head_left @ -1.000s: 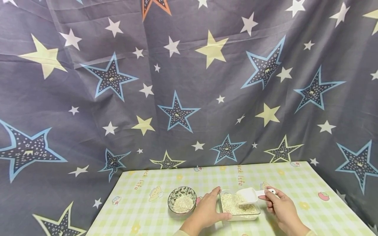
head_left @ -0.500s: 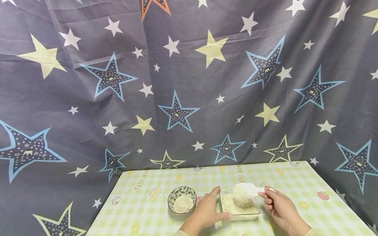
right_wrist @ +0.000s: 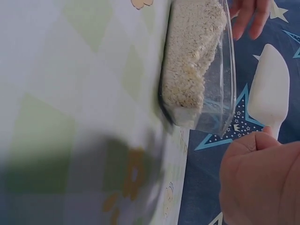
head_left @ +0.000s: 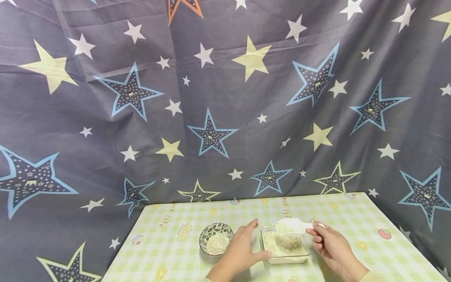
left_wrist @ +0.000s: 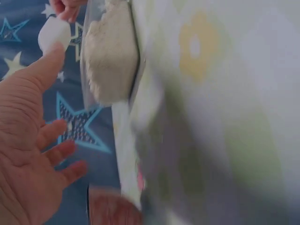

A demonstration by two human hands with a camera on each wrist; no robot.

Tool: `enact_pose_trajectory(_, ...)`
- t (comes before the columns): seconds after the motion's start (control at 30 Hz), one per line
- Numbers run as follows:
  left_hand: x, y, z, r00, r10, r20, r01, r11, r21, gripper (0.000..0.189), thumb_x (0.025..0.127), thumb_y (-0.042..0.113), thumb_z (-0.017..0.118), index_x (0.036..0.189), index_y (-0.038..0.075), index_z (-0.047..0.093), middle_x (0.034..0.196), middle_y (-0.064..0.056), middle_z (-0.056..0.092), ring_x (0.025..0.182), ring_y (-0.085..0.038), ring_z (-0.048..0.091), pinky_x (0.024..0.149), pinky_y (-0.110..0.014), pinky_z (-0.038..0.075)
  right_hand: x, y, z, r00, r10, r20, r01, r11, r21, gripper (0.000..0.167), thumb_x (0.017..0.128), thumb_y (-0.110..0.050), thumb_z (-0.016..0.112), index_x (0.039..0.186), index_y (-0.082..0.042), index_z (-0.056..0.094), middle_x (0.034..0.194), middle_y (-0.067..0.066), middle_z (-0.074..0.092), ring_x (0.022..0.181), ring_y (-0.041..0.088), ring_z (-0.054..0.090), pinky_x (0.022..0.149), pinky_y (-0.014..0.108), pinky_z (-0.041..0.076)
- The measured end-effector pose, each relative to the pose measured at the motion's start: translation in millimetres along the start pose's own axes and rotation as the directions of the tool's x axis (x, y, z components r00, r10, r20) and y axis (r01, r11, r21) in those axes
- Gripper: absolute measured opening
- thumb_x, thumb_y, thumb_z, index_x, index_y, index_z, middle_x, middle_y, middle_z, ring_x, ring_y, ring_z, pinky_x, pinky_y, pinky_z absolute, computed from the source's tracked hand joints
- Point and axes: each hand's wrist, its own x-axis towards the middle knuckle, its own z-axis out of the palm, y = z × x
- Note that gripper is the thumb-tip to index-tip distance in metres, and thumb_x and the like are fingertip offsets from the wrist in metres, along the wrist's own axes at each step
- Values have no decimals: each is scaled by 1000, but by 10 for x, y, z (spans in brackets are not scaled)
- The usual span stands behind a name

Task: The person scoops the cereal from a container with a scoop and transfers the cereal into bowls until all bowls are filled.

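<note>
- Head view: set high and farthest back, facing forward and down; mostly starry curtain [head_left: 225, 90], with desk [head_left: 169, 217] along bottom.
- Right wrist view: low, close, rolled sideways with desk at left; facing across it, past right hand [right_wrist: 260, 178] to container [right_wrist: 216, 103].
- Left wrist view: likewise low and close, rolled opposite way, with left hand [left_wrist: 23, 140] near lens.
- Shared by both wrist views: container, scoop [right_wrist: 269, 86], both hands, curtain.

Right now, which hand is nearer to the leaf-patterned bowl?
Left. The left hand is beside the leaf-patterned bowl; the right hand, gripping the white scoop, is across the clear rectangular container from it.
</note>
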Motion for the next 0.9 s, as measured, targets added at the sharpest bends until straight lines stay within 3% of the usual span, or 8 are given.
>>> enact_pose_trajectory(0.1, -79, -196, -191, 994, 30, -105, -23, 998, 66, 107, 80, 63, 87, 163, 12, 43, 154, -10, 61, 142, -34, 55, 117, -60, 48, 9, -31, 22, 1000, -8, -6, 8, 1000, -12, 61, 116, -22, 45, 166, -1, 18, 91, -9, 73, 65, -7, 47, 56, 11, 41)
enact_pose_trajectory(0.17, -148, -377, -348, 988, 13, -152, 3, 995, 98, 106, 80, 62, 87, 162, 10, 44, 155, -13, 60, 145, -38, 53, 120, -62, 45, 16, -58, 34, 1000, -17, -9, 17, 1000, -23, 61, 116, -23, 46, 166, -2, 19, 90, -10, 73, 64, -7, 47, 56, 11, 41)
enact_pose_trajectory(0.3, -302, -755, -571, 980, -99, -175, 111, 992, 59, 112, 78, 63, 89, 162, 7, 42, 159, -19, 55, 149, -47, 46, 120, -72, 39, 30, -134, 70, 1000, -30, -2, 30, 999, -45, 66, 116, -24, 46, 168, -1, 12, 89, -11, 74, 63, -7, 46, 56, 11, 40)
enact_pose_trajectory(0.4, -378, -926, -613, 970, -183, -160, 189, 982, 20, 118, 75, 66, 90, 163, 7, 40, 160, -22, 52, 150, -49, 43, 118, -74, 39, 44, -187, 143, 999, -46, 11, 46, 998, -43, 68, 116, -23, 47, 169, 0, 10, 89, -11, 75, 63, -7, 46, 56, 11, 40)
enact_pose_trajectory(0.63, -430, -1023, -582, 968, -220, -122, 215, 975, -48, 122, 74, 72, 86, 163, 3, 39, 159, -27, 50, 146, -50, 49, 117, -72, 43, 83, -209, 478, 997, -78, 25, 78, 997, -1, 35, 115, -17, 47, 146, -5, 37, 81, -11, 75, 61, -7, 46, 54, 10, 39)
enact_pose_trajectory(0.9, -444, -1049, -579, 969, -212, -127, 210, 977, -36, 127, 71, 71, 89, 164, 2, 37, 156, -20, 57, 140, -45, 55, 115, -68, 47, 136, -143, 937, 993, -109, 44, 108, 994, 26, 32, 113, -14, 50, 142, -2, 42, 78, -9, 75, 59, -8, 47, 51, 8, 41)
